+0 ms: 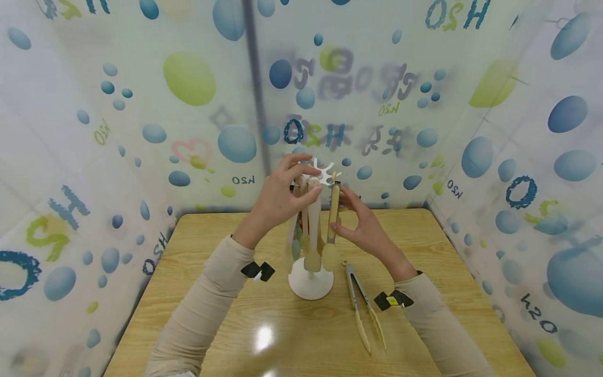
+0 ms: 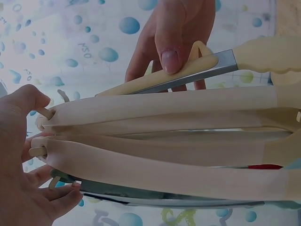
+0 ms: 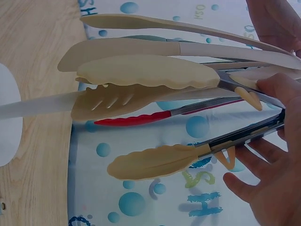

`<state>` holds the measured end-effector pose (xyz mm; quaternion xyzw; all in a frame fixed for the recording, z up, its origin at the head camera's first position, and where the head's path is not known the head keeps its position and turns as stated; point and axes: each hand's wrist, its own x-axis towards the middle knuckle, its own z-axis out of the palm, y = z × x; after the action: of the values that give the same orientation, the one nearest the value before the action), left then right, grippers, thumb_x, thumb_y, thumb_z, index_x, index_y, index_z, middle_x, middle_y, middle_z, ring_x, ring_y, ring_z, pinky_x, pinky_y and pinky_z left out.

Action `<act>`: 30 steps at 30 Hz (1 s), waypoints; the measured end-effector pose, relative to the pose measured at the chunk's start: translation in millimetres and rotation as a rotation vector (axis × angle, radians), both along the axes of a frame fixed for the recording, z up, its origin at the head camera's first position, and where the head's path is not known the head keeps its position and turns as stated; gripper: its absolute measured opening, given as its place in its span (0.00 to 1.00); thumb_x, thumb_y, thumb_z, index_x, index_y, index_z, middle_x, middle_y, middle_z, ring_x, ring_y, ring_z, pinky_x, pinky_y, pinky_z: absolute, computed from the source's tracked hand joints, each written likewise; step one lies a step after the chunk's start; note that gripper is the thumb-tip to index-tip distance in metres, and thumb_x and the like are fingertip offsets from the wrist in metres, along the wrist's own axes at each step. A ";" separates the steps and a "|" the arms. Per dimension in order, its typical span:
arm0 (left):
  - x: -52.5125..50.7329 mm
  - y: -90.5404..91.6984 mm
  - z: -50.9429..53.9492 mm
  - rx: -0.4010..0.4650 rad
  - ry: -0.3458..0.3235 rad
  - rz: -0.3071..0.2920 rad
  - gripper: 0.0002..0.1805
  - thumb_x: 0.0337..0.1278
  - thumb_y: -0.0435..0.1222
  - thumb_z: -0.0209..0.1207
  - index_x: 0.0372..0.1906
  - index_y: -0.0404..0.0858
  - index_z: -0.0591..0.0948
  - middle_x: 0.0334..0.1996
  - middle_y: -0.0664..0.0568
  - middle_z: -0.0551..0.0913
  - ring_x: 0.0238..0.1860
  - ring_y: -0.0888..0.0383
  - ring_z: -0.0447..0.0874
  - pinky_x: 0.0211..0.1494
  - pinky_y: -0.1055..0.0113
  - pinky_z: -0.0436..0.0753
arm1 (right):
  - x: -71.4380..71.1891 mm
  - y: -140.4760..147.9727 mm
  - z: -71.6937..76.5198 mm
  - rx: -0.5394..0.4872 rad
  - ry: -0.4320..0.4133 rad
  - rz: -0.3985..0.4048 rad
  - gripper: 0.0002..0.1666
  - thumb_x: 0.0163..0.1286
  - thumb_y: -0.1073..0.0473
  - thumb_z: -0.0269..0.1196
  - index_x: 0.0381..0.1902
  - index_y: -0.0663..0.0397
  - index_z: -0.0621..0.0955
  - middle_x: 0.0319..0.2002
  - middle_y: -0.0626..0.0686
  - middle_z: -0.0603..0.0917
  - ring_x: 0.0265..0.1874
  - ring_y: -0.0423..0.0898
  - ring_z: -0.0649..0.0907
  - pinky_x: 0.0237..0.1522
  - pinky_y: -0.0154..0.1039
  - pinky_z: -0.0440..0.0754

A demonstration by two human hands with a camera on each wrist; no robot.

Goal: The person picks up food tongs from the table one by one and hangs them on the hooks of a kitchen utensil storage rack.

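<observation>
A white utensil stand [image 1: 311, 292] has a round base and several utensils [image 2: 188, 106] with pale handles hanging from its top hooks. At that top, my left hand [image 1: 282, 196] curls its thumb and fingers round the hooks and handle ends. My right hand [image 1: 369, 230] holds a pair of beige-tipped tongs [image 1: 334, 212] upright at the stand's right side, thumb on one arm and fingers on the other. In the right wrist view the tongs' two scalloped heads [image 3: 153, 164] are spread apart. A slotted turner [image 3: 117, 101] hangs beside them.
A second pair of tongs [image 1: 360, 303] with beige tips lies spread on the wooden table [image 1: 226, 314], right of the stand. Red-tipped tongs [image 3: 136, 120] hang among the utensils. A curtain [image 1: 188, 131] with blue and green dots surrounds the table's back and sides.
</observation>
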<state>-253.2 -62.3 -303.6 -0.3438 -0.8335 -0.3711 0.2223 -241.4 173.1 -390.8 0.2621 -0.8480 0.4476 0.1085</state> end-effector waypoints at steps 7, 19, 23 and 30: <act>-0.5 -0.1 -0.6 -0.011 -0.001 -0.003 0.16 0.63 0.43 0.63 0.54 0.43 0.83 0.69 0.48 0.70 0.22 0.61 0.70 0.28 0.66 0.73 | 0.0 -0.6 -1.6 0.016 -0.022 0.009 0.52 0.68 0.57 0.67 0.80 0.43 0.50 0.72 0.59 0.68 0.71 0.57 0.70 0.71 0.61 0.66; -3.5 -2.1 -3.9 -0.009 -0.016 -0.043 0.15 0.65 0.42 0.62 0.53 0.42 0.83 0.70 0.49 0.69 0.21 0.58 0.70 0.27 0.67 0.72 | 5.5 12.4 -18.6 -0.025 -0.065 -0.003 0.52 0.69 0.55 0.66 0.79 0.29 0.49 0.74 0.53 0.66 0.74 0.54 0.66 0.72 0.62 0.64; -5.6 -4.1 -4.6 0.008 -0.030 -0.067 0.14 0.65 0.41 0.61 0.53 0.42 0.83 0.71 0.49 0.68 0.27 0.59 0.71 0.27 0.68 0.72 | 9.3 21.3 -36.7 -0.070 -0.089 -0.027 0.48 0.70 0.58 0.64 0.79 0.33 0.51 0.74 0.55 0.66 0.73 0.56 0.66 0.71 0.63 0.65; -7.6 -7.3 -3.3 0.010 -0.045 -0.100 0.13 0.66 0.41 0.61 0.52 0.42 0.83 0.72 0.49 0.66 0.61 0.52 0.73 0.31 0.65 0.73 | 17.4 30.5 -80.1 -0.035 -0.152 -0.130 0.43 0.72 0.51 0.62 0.78 0.37 0.55 0.71 0.57 0.69 0.70 0.58 0.69 0.68 0.64 0.67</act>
<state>-260.7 -69.6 -306.8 -0.3753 -0.8183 -0.3935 0.1865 -224.0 203.6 -470.9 0.1698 -0.8610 0.4731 0.0771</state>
